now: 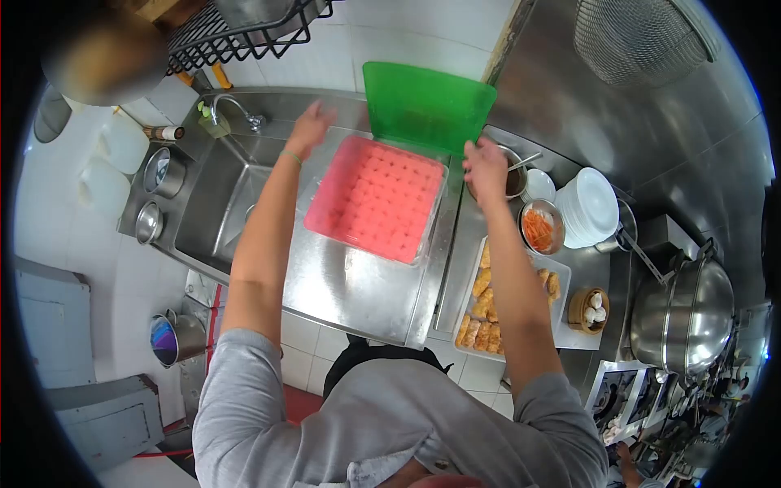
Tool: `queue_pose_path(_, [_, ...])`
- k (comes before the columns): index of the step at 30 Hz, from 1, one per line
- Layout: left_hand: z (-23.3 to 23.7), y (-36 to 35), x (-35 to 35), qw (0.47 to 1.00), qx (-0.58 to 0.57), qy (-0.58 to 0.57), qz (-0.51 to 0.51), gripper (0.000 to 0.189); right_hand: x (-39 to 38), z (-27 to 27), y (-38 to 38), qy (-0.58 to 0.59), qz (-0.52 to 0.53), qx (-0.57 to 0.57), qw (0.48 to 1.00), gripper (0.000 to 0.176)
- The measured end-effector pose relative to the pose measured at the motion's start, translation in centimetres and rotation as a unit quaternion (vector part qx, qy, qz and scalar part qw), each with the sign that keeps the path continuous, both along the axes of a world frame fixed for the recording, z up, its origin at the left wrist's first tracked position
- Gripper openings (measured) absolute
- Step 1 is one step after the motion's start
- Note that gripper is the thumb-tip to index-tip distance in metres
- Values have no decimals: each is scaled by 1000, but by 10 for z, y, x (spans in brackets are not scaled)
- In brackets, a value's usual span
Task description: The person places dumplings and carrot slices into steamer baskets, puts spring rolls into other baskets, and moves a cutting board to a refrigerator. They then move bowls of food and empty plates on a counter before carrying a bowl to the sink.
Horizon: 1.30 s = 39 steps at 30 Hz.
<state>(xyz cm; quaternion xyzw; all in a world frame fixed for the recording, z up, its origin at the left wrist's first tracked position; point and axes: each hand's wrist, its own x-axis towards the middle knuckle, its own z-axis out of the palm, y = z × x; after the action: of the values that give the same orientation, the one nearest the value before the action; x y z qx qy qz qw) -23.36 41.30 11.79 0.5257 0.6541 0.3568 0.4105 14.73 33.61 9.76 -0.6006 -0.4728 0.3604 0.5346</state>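
Observation:
In the head view a green cutting board (427, 106) leans upright against the tiled wall behind the steel counter. My left hand (309, 130) is raised left of the board, empty, its fingers stretched out and blurred at the tips. By the board's lower right corner is my right hand (487, 169), fingers loosely spread, fingertips right at its edge. Between my forearms sits a plastic tray (425, 232) with a pink sheet (333, 183) over its left part and rows of small round pink pieces in it.
A sink (224, 195) with a tap lies left. On the right are a bowl of shredded carrot (538, 228), stacked white plates (587, 203), a tray of golden fried rolls (483, 327), a bamboo steamer (587, 311) and a large steel pot (682, 309). A black rack (244, 41) hangs above.

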Motion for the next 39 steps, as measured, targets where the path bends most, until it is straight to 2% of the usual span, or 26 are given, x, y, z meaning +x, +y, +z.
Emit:
queue_pose_path(1, [-38,6,-17,979,14,196,-49,70,4,-32,-5,-75,27,-25,997,52])
queue_pose_path(2, [-92,7,-38,918,25,383,-96,82,-3,-44,-28,-115,43,-79,989,41])
queue_pose_path(3, [-145,-4,-54,903,15,414,-114,73,-10,-55,-52,-158,64,-132,977,33])
queue_pose_path(4, [-177,-20,-61,885,7,446,-132,66,-22,-58,-72,-299,98,-139,939,35])
queue_pose_path(6, [-180,-49,-54,953,-107,260,-112,49,-37,-129,-88,-265,89,-209,937,40])
queue_pose_path(9, [-147,-75,-29,951,-5,299,-82,32,-48,-116,-100,-241,75,-173,952,45])
queue_pose_path(12, [-159,-72,-42,947,6,309,-90,35,-50,-113,-100,-206,82,-174,959,42])
queue_pose_path(15, [-173,-76,-44,924,17,372,-85,35,-57,-108,-105,-241,70,-186,950,40])
queue_pose_path(18, [-191,-68,-50,938,41,338,-67,36,-67,-102,-113,-210,20,-194,958,39])
queue_pose_path(21, [-140,-75,-33,969,-97,215,-73,35,-62,-138,-109,-54,-25,-177,982,39])
queue_pose_path(24, [-156,-58,-34,970,-40,218,-96,31,-60,-137,-112,-75,-67,-147,984,37])
queue_pose_path(27, [-139,-74,-12,899,46,419,-117,27,-62,-107,-120,-192,2,-227,955,36])
queue_pose_path(30, [-141,-92,-6,873,86,472,-90,27,-68,-116,-139,-274,32,-245,930,38])
queue_pose_path(33, [-157,-92,-16,878,41,471,-77,28,-76,-113,-159,-309,45,-220,924,42])
queue_pose_path(35, [-157,-93,-23,881,61,445,-147,25,-75,-121,-157,-324,46,-240,914,44])
queue_pose_path(37, [-141,-104,-15,903,-2,420,-87,27,-68,-119,-145,-339,94,-251,902,48])
queue_pose_path(39, [-146,-105,-25,926,26,370,-64,31,-58,-124,-129,-345,135,-226,901,51])
